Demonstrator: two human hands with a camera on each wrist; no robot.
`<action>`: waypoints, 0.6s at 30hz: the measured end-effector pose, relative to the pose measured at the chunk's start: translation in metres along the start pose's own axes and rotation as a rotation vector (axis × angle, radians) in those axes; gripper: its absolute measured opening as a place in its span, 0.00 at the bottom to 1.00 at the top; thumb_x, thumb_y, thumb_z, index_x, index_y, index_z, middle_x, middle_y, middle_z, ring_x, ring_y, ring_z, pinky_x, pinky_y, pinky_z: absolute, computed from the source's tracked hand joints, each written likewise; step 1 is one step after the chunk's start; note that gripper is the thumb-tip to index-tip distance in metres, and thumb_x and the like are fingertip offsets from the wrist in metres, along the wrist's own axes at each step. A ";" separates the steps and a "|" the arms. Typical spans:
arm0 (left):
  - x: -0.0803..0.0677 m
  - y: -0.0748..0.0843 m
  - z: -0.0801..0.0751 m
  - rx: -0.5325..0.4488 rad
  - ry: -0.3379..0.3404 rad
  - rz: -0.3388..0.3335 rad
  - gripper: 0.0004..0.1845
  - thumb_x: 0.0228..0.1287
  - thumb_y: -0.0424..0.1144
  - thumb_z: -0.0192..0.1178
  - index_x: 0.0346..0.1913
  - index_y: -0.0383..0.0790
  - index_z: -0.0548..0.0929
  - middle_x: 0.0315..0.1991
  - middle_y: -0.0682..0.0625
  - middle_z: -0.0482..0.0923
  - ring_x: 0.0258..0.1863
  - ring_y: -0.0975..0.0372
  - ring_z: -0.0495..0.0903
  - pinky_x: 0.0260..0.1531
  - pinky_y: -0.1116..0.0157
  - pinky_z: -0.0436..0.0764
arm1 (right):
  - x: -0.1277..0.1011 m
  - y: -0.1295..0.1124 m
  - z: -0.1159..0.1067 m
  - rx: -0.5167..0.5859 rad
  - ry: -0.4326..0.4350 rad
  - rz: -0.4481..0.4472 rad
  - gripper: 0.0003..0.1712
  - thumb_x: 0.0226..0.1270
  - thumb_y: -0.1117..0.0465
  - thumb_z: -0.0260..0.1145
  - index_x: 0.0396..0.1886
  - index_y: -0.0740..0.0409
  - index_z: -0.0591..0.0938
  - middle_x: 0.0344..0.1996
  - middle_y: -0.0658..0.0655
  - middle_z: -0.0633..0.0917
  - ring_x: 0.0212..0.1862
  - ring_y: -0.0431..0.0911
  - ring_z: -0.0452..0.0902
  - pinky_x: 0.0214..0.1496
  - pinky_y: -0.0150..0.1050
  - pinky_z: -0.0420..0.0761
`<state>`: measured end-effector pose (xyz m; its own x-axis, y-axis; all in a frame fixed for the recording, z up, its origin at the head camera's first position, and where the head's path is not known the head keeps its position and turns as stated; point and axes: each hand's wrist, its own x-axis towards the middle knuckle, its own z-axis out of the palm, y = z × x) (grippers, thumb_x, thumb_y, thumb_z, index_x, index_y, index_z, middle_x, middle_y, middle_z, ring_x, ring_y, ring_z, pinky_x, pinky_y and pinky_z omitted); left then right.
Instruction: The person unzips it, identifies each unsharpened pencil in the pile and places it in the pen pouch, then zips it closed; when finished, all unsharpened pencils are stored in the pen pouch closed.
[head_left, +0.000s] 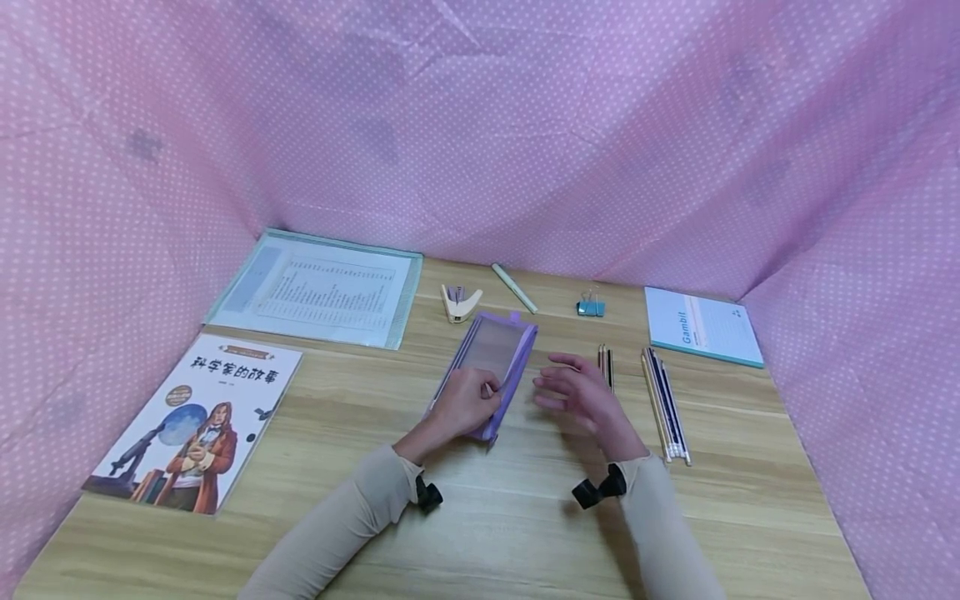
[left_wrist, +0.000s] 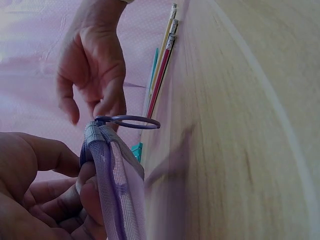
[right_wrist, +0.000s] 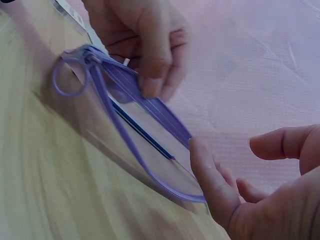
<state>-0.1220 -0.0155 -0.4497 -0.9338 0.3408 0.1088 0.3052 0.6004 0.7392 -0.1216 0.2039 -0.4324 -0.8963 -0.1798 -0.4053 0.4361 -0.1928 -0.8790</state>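
Observation:
A purple mesh pencil case lies tilted at the middle of the table, its zipper open in the right wrist view. Pencils show inside the opening. My left hand pinches the zippered edge near the end with the ring pull. Just right of the case is my right hand, its fingers loosely bent and holding nothing. In the right wrist view its fingertip overlaps the zipper band. Beyond it lie a few pencils, partly hidden by that hand, and a longer row of several pencils.
A cream stapler-like tool, a pale green pen and a teal binder clip lie behind the case. At the back right is a notebook. On the left are a clear document folder and a picture book. Pink curtains surround the table.

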 end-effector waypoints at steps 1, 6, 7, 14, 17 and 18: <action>0.000 0.000 0.000 0.000 0.000 -0.001 0.04 0.54 0.29 0.64 0.29 0.34 0.88 0.18 0.49 0.83 0.16 0.70 0.73 0.15 0.76 0.70 | -0.002 -0.002 -0.003 -0.001 -0.004 -0.005 0.28 0.76 0.66 0.53 0.72 0.66 0.59 0.40 0.48 0.85 0.45 0.41 0.85 0.54 0.44 0.86; 0.000 -0.001 0.000 -0.007 -0.005 -0.009 0.04 0.55 0.29 0.64 0.30 0.34 0.88 0.18 0.48 0.83 0.16 0.70 0.73 0.14 0.76 0.70 | -0.010 -0.010 -0.020 0.015 0.002 -0.035 0.17 0.77 0.66 0.52 0.62 0.59 0.66 0.36 0.45 0.87 0.43 0.40 0.86 0.52 0.45 0.87; 0.000 0.000 0.000 -0.008 -0.006 -0.010 0.04 0.55 0.29 0.64 0.31 0.34 0.88 0.18 0.48 0.83 0.17 0.70 0.73 0.15 0.76 0.70 | -0.012 -0.011 -0.024 0.013 0.002 -0.040 0.16 0.77 0.66 0.52 0.61 0.57 0.67 0.36 0.45 0.87 0.43 0.40 0.86 0.53 0.45 0.87; 0.000 0.000 0.000 -0.012 -0.014 -0.020 0.04 0.55 0.29 0.63 0.31 0.33 0.88 0.18 0.48 0.83 0.16 0.70 0.73 0.14 0.76 0.70 | -0.024 -0.016 -0.050 -0.035 0.043 -0.056 0.13 0.78 0.63 0.52 0.58 0.53 0.70 0.37 0.42 0.86 0.44 0.39 0.85 0.53 0.44 0.87; 0.000 0.000 0.000 -0.012 -0.016 -0.022 0.04 0.55 0.29 0.64 0.31 0.33 0.88 0.18 0.48 0.83 0.16 0.70 0.72 0.14 0.76 0.70 | -0.029 -0.018 -0.061 -0.043 0.062 -0.063 0.10 0.78 0.63 0.54 0.54 0.49 0.73 0.38 0.42 0.85 0.44 0.39 0.85 0.52 0.44 0.87; 0.000 0.000 0.000 -0.013 -0.016 -0.022 0.04 0.55 0.29 0.64 0.31 0.33 0.88 0.18 0.48 0.83 0.16 0.70 0.72 0.14 0.76 0.70 | -0.030 -0.019 -0.064 -0.036 0.064 -0.068 0.10 0.78 0.63 0.54 0.53 0.49 0.74 0.38 0.42 0.86 0.44 0.39 0.85 0.52 0.44 0.87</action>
<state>-0.1223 -0.0155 -0.4491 -0.9373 0.3389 0.0819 0.2818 0.5983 0.7501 -0.1076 0.2749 -0.4196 -0.9275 -0.1054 -0.3587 0.3721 -0.1678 -0.9129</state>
